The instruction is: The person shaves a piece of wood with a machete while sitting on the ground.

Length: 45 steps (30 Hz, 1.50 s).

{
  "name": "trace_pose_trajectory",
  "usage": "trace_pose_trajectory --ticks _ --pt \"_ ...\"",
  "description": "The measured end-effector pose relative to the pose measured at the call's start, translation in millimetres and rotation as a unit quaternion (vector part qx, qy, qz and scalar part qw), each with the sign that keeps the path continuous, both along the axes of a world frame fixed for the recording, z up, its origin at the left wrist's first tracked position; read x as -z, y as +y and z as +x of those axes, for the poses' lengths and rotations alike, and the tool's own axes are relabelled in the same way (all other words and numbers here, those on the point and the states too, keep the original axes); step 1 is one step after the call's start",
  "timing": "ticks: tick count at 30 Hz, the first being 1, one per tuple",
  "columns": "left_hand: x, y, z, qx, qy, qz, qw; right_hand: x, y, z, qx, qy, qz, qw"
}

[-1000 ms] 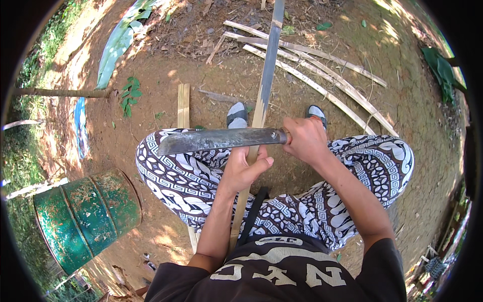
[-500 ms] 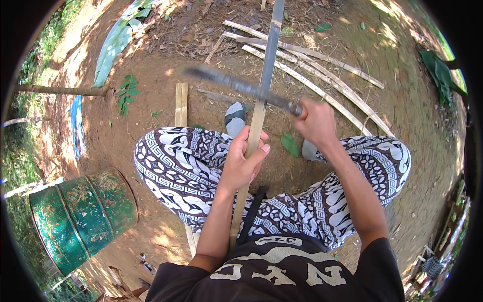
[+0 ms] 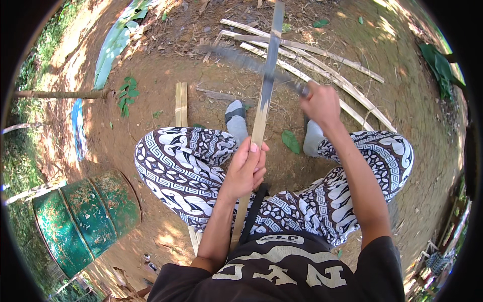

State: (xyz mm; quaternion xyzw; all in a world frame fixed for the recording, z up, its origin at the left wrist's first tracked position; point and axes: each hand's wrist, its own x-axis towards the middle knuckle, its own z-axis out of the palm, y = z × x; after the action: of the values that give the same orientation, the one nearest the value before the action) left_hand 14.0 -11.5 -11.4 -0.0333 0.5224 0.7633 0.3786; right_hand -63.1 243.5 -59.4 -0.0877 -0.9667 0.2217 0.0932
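The left hand is closed around a long, flat strip, held out between the knees; its lower part runs down to the dark shirt, where the end is hidden, and its far end reaches the top edge. The right hand's grip is wrapped about the handle of a large knife — the blade smeared by blur, so whether it touches the strip is hard to tell. That hand also hides part of the right foot.
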Motion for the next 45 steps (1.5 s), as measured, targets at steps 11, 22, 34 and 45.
trace_pose_trajectory --ticks 11,22,34,45 --pt "-10 5 -23 -0.046 0.054 0.019 0.997 -34 -25 38 -0.145 0.03 -0.03 0.989" --pt "-9 9 -16 -0.039 0.11 -0.054 0.992 -9 -20 25 -0.152 0.066 0.002 0.986" --pt "-7 6 -11 -0.025 0.095 -0.057 0.994 -25 33 -28 0.123 0.082 -0.021 0.989" --pt "-9 15 -19 -0.02 0.147 -0.134 0.98 -32 -38 33 -0.194 0.036 0.009 0.98"
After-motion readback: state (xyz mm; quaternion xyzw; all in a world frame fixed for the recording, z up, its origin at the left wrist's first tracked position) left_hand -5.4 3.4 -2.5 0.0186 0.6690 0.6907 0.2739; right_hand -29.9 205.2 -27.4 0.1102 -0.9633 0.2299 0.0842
